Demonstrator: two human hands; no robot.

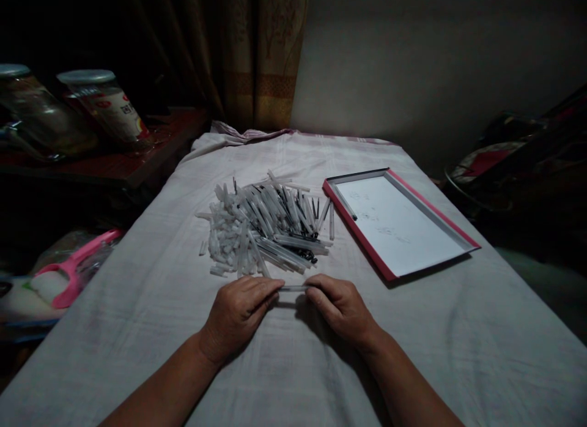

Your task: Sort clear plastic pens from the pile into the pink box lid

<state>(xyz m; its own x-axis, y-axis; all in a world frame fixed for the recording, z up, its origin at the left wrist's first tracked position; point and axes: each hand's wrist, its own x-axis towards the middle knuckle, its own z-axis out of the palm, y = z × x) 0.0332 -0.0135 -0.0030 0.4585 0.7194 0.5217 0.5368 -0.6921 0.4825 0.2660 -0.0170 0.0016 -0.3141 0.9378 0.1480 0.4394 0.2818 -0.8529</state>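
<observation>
A slim clear pen (293,288) is stretched level between my hands, just above the cloth. My left hand (245,308) pinches its left end, and my right hand (342,308) pinches the right end. Both ends are hidden by my fingers. Just beyond my hands lies a heap of pen parts (261,225): clear barrels, whitish caps at the left, and dark thin pieces at the right. To the right rests a shallow red-rimmed box lid (367,246) holding white paper (403,225) with scribbles. One pen (346,204) lies along its left inner side.
A pale checked cloth (458,341) covers the table. At the left, a dark red side table (156,161) carries a lidded jar (107,109) and a glass mug (41,118). Below it is a pink handle (77,268). A curtain (275,60) and wall stand behind.
</observation>
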